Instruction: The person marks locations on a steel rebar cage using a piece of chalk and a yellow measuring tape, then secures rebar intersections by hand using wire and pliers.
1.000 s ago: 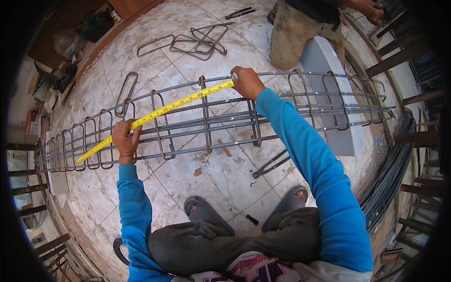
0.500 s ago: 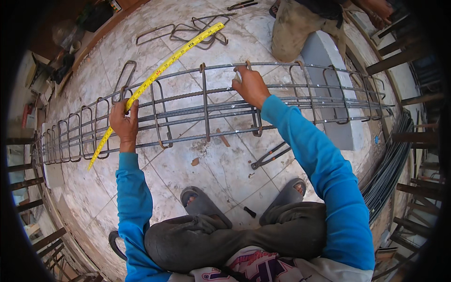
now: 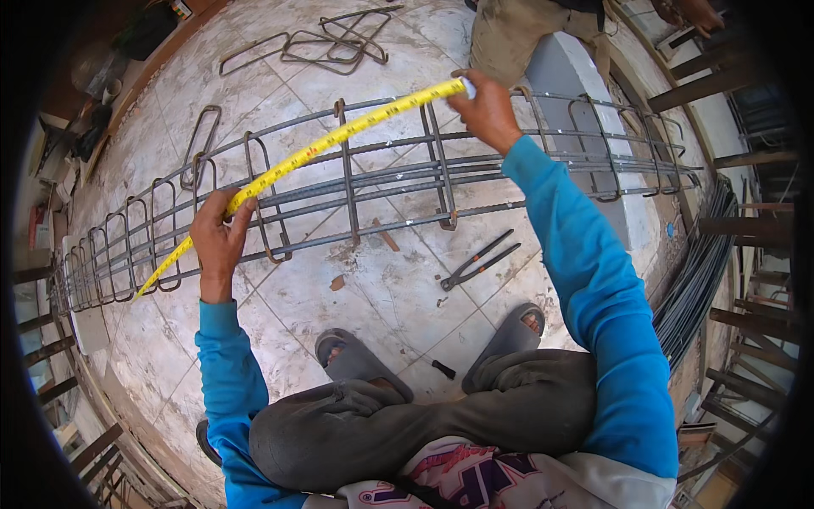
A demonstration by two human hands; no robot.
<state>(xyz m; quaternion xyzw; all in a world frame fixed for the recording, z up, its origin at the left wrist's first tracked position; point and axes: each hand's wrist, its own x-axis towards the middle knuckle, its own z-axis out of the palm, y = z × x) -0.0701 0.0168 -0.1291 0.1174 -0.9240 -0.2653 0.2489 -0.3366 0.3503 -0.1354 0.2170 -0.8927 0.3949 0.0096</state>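
A yellow tape measure blade (image 3: pixel 320 146) slants across the rebar cage (image 3: pixel 373 180). My left hand (image 3: pixel 222 237) is closed on the blade near the cage's left part, with the thumb pressing it. A tail of the blade runs on down to the left. At its upper right end the blade meets my right hand (image 3: pixel 487 110), whose fingers pinch it above the far top bar. Something small and white shows at those fingertips, blurred. Rectangular stirrups (image 3: pixel 346 174) stand along the long bars of the cage.
Pincers (image 3: pixel 479 261) lie on the tiles by my right sandal (image 3: pixel 507 343), a small black piece (image 3: pixel 443 369) nearby. Loose stirrups (image 3: pixel 335 47) lie at the far side. Another person (image 3: pixel 513 38) kneels behind a grey block (image 3: pixel 570 93). Bundled rods (image 3: pixel 699 271) lie right.
The tape's upper end has swung rightward and down to my right hand, which has moved right and now pinches it. My left hand keeps its hold. The whole view has shifted slightly.
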